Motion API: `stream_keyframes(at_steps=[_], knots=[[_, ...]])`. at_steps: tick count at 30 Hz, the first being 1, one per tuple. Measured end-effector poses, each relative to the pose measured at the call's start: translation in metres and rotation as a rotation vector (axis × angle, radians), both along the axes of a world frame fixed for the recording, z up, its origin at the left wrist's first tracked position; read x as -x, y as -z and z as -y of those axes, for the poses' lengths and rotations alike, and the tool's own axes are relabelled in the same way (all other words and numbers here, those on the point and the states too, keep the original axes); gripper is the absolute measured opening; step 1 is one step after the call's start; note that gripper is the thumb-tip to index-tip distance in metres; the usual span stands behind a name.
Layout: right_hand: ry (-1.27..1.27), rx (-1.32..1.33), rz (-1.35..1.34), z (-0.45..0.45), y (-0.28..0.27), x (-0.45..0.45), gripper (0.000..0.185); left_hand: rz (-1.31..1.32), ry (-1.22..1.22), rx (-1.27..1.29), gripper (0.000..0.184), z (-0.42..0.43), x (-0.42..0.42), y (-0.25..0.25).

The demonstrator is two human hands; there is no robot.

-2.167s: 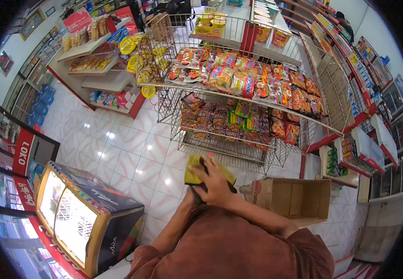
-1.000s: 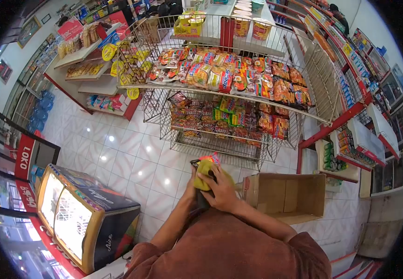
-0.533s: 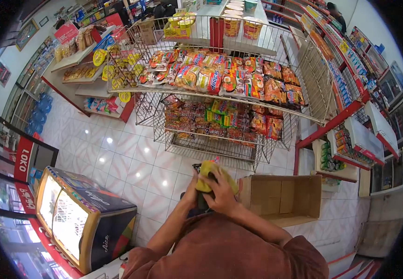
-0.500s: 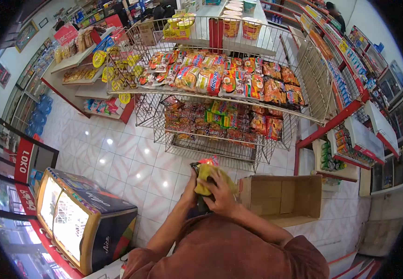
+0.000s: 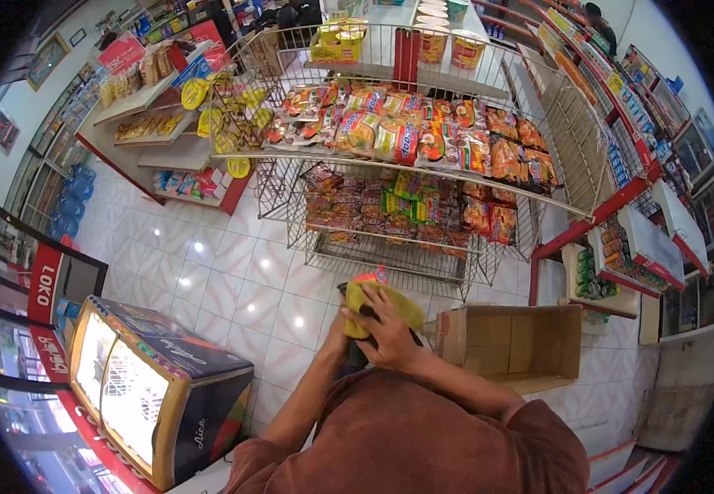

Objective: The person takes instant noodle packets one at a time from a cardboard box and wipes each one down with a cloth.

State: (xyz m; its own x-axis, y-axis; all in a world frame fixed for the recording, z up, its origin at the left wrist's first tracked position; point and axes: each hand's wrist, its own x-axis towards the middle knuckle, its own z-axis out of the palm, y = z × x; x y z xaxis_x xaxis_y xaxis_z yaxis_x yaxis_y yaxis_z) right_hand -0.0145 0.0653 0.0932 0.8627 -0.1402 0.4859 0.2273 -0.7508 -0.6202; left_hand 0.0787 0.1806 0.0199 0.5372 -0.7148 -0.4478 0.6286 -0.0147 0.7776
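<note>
In front of my chest, my right hand (image 5: 389, 329) presses a yellow-green cloth (image 5: 409, 308) with its fingers bent over it. My left hand (image 5: 339, 328) is just to the left, its fingers mostly hidden behind a dark item that I cannot make out. A small red and pink piece (image 5: 371, 277) shows above the cloth. Beyond my hands stands a wire rack (image 5: 455, 174) with noodle packets (image 5: 396, 137) on its top level and more packets (image 5: 406, 202) below.
An open cardboard box (image 5: 455, 339) sits on the tiled floor at right. A glass-topped freezer (image 5: 217, 366) stands at left. Snack shelves (image 5: 155, 152) are at the back left, stocked shelves (image 5: 620, 202) at right. A person (image 5: 600, 26) is far off at the upper right.
The view has shifted, so the rack and box sit slightly differently. My right hand has moved a little over the cloth, which has changed shape. My left hand stays beside it.
</note>
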Motion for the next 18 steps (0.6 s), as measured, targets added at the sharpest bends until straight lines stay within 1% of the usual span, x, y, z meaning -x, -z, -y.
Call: stream_keyframes(at_steps=[1, 2, 3, 4, 5, 6, 7, 9, 11, 13, 14, 17, 18], knots=[[-0.105, 0.021, 0.020, -0.004, 0.002, -0.001, 0.051, -0.111, -0.006, 0.111, 0.078, -0.006, -0.010, -0.012], [-0.106, 0.020, 0.017, -0.004, 0.007, -0.003, 0.051, -0.222, -0.012, 0.222, 0.078, -0.011, -0.019, -0.025], [-0.166, 0.081, 0.000, -0.001, 0.014, -0.004, 0.050, -0.333, -0.020, 0.332, 0.078, -0.016, -0.025, -0.034], [-0.225, 0.143, -0.013, 0.001, 0.012, -0.008, 0.050, -0.333, -0.019, 0.332, 0.078, -0.021, -0.028, -0.038], [-0.284, 0.205, -0.027, 0.000, 0.009, -0.014, 0.049, -0.285, -0.033, 0.276, 0.079, -0.026, -0.031, -0.040], [-0.285, 0.206, -0.028, -0.004, 0.007, -0.021, 0.049, -0.238, -0.048, 0.220, 0.079, -0.029, -0.033, -0.042], [-0.185, 0.079, -0.048, -0.009, 0.005, -0.030, 0.046, -0.190, -0.062, 0.164, 0.079, -0.033, -0.035, -0.044], [0.020, -0.174, -0.088, -0.024, -0.005, -0.045, 0.041, -0.180, -0.064, 0.118, 0.080, -0.035, -0.036, -0.050], [0.048, -0.124, -0.066, -0.042, -0.015, -0.057, 0.040, -0.156, -0.066, 0.025, 0.081, -0.036, -0.040, -0.053], [0.095, -0.028, -0.025, -0.055, -0.019, -0.067, 0.039, -0.175, -0.046, 0.072, 0.082, -0.044, -0.058, -0.052], [0.102, -0.027, -0.027, -0.058, -0.017, -0.067, 0.039, -0.195, -0.034, 0.117, 0.082, -0.049, -0.068, -0.051], [-0.291, 0.226, -0.006, -0.059, 0.002, -0.060, 0.042, -0.209, -0.024, 0.182, 0.083, -0.055, -0.090, -0.053], [-0.282, 0.226, -0.010, -0.056, 0.010, -0.060, 0.042, -0.199, -0.034, 0.204, 0.084, -0.056, -0.096, -0.054]])
